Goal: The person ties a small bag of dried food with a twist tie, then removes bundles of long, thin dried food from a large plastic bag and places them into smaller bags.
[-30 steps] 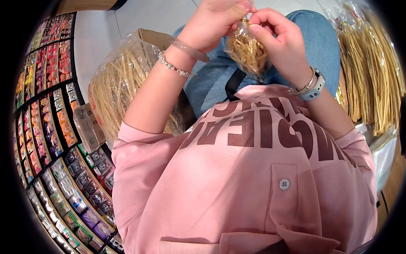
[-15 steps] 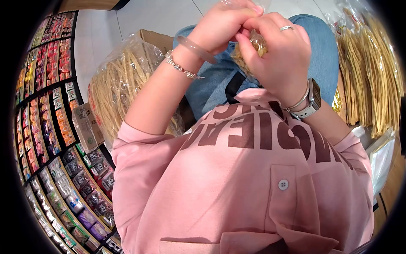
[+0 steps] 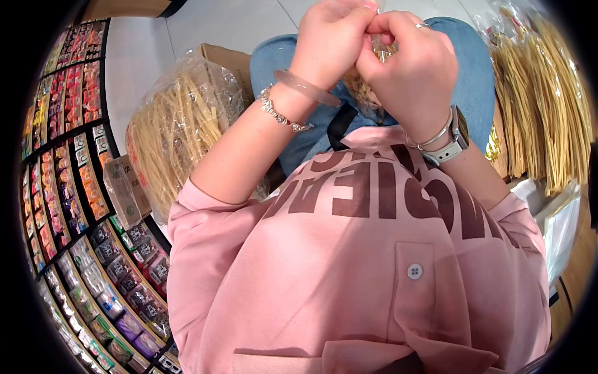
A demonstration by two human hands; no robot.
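Note:
Close together at the top of the view, my left hand (image 3: pixel 333 40) and my right hand (image 3: pixel 411 68) pinch the upper part of a clear plastic bag (image 3: pixel 364 90). Pale yellow dried pieces show inside the bag, which hangs over my jeans between my knees. My fingers are closed, with the thumbs and fingertips almost touching. The bag's mouth is mostly hidden by the fingers and the frame's top edge. A bangle and a charm bracelet are on my left wrist; a ring is on my right hand and a watch on that wrist.
A large clear bag of long dried yellow sticks (image 3: pixel 177 124) stands left, by a cardboard box (image 3: pixel 227 65). More bagged sticks (image 3: pixel 542 106) stand right, above clear plastic sheets or bags (image 3: pixel 554 230). Shelves of small packaged goods (image 3: pixel 93 249) line the left side.
My left hand has turned and its wrist has shifted slightly right. The plastic bag's top, earlier seen above my fingers, is now largely hidden. Both hands stay pinched on the bag.

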